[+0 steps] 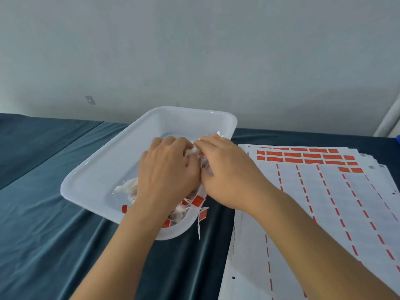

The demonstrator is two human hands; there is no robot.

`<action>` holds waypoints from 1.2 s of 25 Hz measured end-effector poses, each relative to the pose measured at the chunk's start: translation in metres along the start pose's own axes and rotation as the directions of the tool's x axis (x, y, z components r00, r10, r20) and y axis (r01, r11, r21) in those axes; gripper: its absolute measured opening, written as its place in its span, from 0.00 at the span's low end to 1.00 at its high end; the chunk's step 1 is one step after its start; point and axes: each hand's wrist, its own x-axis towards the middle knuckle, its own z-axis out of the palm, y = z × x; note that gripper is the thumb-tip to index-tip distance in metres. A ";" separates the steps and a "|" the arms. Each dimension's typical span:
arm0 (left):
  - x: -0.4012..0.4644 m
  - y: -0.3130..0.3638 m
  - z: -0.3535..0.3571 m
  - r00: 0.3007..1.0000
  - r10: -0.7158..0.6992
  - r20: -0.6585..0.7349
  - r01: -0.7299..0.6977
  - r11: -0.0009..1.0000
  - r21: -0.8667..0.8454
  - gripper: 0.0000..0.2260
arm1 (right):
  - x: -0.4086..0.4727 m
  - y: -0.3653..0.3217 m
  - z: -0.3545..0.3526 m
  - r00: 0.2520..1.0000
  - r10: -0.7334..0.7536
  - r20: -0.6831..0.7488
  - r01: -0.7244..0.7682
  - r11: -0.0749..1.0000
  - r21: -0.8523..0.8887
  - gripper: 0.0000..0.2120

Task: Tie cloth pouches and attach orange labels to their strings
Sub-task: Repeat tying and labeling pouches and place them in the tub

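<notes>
Both hands are inside a white plastic tray [104, 161] on the table. My left hand [166, 167] and my right hand [225, 169] meet over a small white cloth pouch [193, 150], fingers curled around it. Under my wrists lie more white pouches [127, 188] with white strings [198, 224] and orange labels [198, 201] attached. One string hangs over the tray's near rim. How the fingers hold the pouch is mostly hidden by the backs of the hands.
A stack of label sheets [324, 213] lies right of the tray, with rows of orange labels [303, 158] left at its far end. A dark blue cloth [54, 234] covers the table. A pale wall rises behind.
</notes>
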 end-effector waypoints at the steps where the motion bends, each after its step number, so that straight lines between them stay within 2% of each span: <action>1: -0.001 0.004 -0.002 1.000 0.013 -0.019 -0.013 1.000 0.020 0.09 | -0.004 0.001 -0.006 1.000 0.001 -0.020 -0.001 1.000 0.018 0.22; 3: -0.003 0.018 -0.006 0.996 0.045 -0.080 -0.042 0.999 0.029 0.11 | -0.016 0.003 -0.022 0.999 0.015 -0.041 -0.014 1.000 0.028 0.18; 5: -0.010 0.037 -0.008 0.984 0.106 -0.141 -0.112 0.993 -0.031 0.12 | -0.029 0.007 -0.040 0.999 0.042 -0.010 -0.042 0.999 0.014 0.07; 8: -0.025 0.070 0.002 0.958 0.234 -0.166 -0.261 0.951 -0.165 0.08 | -0.050 0.019 -0.066 0.996 0.091 0.006 -0.091 0.992 -0.092 0.08; 10: -0.038 0.097 0.017 0.952 0.289 -0.101 -0.306 0.904 -0.299 0.07 | -0.070 0.033 -0.082 0.987 0.162 0.016 -0.156 0.968 -0.197 0.06; 12: -0.052 0.125 0.035 0.944 0.327 0.051 -0.277 0.864 -0.420 0.07 | -0.094 0.053 -0.091 0.955 0.288 0.072 -0.261 0.930 -0.257 0.07; 15: -0.080 0.158 0.069 0.867 0.373 0.331 -0.192 0.862 -0.469 0.05 | -0.133 0.081 -0.092 0.854 0.477 0.206 -0.390 0.851 -0.352 0.14; 17: -0.095 0.170 0.086 0.807 0.402 0.432 -0.176 0.863 -0.474 0.06 | -0.151 0.095 -0.089 0.778 0.556 0.293 -0.444 0.817 -0.368 0.16; 21: -0.097 0.181 0.099 0.790 0.404 0.462 -0.167 0.866 -0.472 0.07 | -0.158 0.114 -0.095 0.741 0.588 0.325 -0.505 0.807 -0.307 0.07; 24: -0.093 0.193 0.103 0.787 0.406 0.464 -0.146 0.854 -0.500 0.06 | -0.151 0.124 -0.114 0.720 0.601 0.347 -0.520 0.799 -0.303 0.10; 26: -0.095 0.198 0.104 0.760 0.420 0.497 -0.127 0.845 -0.520 0.12 | -0.150 0.132 -0.136 0.732 0.625 0.270 -0.542 0.775 -0.325 0.08; 30: -0.110 0.194 0.107 0.702 0.489 0.519 -0.240 0.848 -0.473 0.18 | -0.160 0.153 -0.193 0.755 0.647 -0.109 -0.631 0.671 -0.390 0.09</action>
